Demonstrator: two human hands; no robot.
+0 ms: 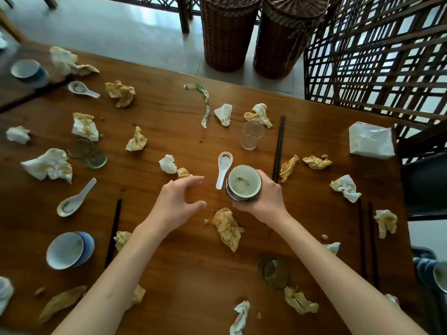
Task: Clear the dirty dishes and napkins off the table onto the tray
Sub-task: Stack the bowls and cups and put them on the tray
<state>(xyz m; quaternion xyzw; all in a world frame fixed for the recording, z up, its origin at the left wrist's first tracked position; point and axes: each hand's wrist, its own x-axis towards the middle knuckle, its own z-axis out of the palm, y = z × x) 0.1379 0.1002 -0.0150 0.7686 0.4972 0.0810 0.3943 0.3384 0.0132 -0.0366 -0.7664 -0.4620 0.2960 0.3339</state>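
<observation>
Dirty dishes and crumpled, yellow-stained paper napkins lie scattered over the brown wooden worktop (pixel 169 112). Near its middle the right hand (pixel 267 197) grips a dark-sided ceramic cup with a pale, stained inside (pixel 243 183), fingers and thumb curled round its wall; whether the cup rests on the wood or is just above it cannot be told. A white ceramic soup spoon (pixel 223 168) lies just beside the cup on its left, bowl pointing away from the person. The left hand (pixel 177 205) hovers low to the left of the spoon, holding nothing, fingers loosely curved and spread from the thumb. Between the two wrists lies a large yellowed crumpled napkin (pixel 228 228). A pair of dark chopsticks (pixel 279 146) lies beyond the right hand, and a clear drinking glass (pixel 251 135) stands just to their left. At the near left a blue-and-white ceramic bowl (pixel 69 250) sits tilted, with a second white soup spoon (pixel 75 201) farther out. A clear plastic pack of white tissues (pixel 371 140) rests at the far right corner.
</observation>
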